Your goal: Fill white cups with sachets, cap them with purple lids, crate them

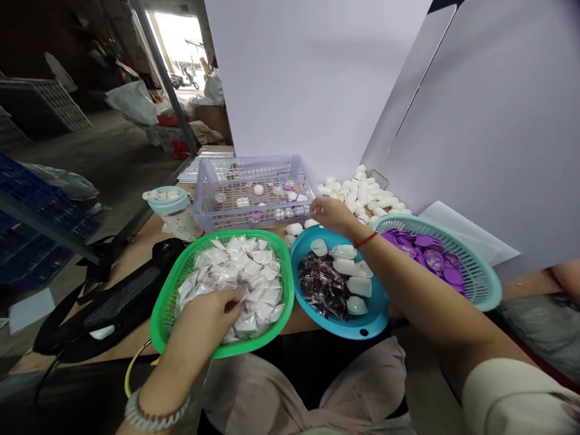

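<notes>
My left hand [211,317] is in a green basket [156,305] full of small white packets [247,266] in clear wrap. Its fingers are curled among them, and what they pinch is hidden. My right hand [333,214] reaches to the right front corner of a lavender mesh crate [254,222], fingers bent inward; I cannot make out anything in them. Inside the crate lie several white and purple capsules [296,198]. Below my right forearm, a blue basin [333,326] holds dark wrapped packets [319,284] and white plastic cups [360,286].
A pile of white capsule pieces [362,193] lies behind the basin. On the right, a pale teal basket [489,284] holds purple discs [426,241]. A lidded cup [174,211] and a black mesh strap bag [118,308] are on the left. White panels [317,78] stand behind.
</notes>
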The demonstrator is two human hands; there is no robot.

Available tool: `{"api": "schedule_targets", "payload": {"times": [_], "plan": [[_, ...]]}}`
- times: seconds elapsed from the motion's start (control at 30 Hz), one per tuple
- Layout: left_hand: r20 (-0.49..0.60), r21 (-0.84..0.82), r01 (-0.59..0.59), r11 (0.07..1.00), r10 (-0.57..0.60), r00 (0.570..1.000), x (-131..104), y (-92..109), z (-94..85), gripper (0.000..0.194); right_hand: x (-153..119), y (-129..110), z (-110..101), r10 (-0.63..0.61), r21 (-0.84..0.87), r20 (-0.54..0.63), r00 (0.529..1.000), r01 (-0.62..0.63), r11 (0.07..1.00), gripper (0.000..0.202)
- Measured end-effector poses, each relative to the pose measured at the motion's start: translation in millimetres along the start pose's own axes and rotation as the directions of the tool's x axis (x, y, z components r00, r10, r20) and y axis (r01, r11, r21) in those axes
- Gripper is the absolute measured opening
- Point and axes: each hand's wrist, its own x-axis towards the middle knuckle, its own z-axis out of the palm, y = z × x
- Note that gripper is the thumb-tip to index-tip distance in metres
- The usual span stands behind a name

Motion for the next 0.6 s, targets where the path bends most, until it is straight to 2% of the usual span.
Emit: {"api": "schedule_targets", "payload": {"times": [0.07, 0.17, 0.3, 0.43, 0.53, 0.6], "plan": [[-0.025, -0.013, 0.015, 1.000, -0.015, 1.000, -0.7, -3.5, 0.0, 0.036, -31.5, 2.1, 3.3, -0.074, -0.029, 0.133, 0.988, 0.078, 0.997, 0.020], [-0.094, -0.089, 0.067, 0.994, -0.075, 0.993, 0.6, -9.4, -1.0, 0.038, -62.5, 6.5, 13.9, -0.092, -0.101, 0.201, 0.975, 0.114, 0.988, 0.029], [-0.144, -0.203, 0.088, 0.975, -0.119, 0.982, 3.3, -17.9, -3.4, 0.039, -66.2, 11.1, 22.5, -0.052, -0.153, 0.227, 0.973, 0.088, 0.984, 0.011], [-0.189, -0.364, 0.093, 0.927, -0.171, 0.967, 1.4, -24.9, -1.2, 0.033, -65.0, 8.5, 18.1, -0.081, -0.082, 0.213, 0.974, 0.100, 0.992, 0.005], [-0.221, -0.581, 0.006, 0.814, -0.165, 0.961, -0.1, -23.7, 5.0, 0.027, -74.8, 3.7, 12.6, -0.093, -0.007, 0.135, 0.986, 0.095, 0.995, 0.031], [-0.202, -0.772, -0.069, 0.631, -0.141, 0.969, 0.2, -16.9, 9.1, 0.032, -83.2, 0.6, 9.7, -0.088, 0.027, 0.098, 0.991, 0.086, 0.996, 0.041]]}}
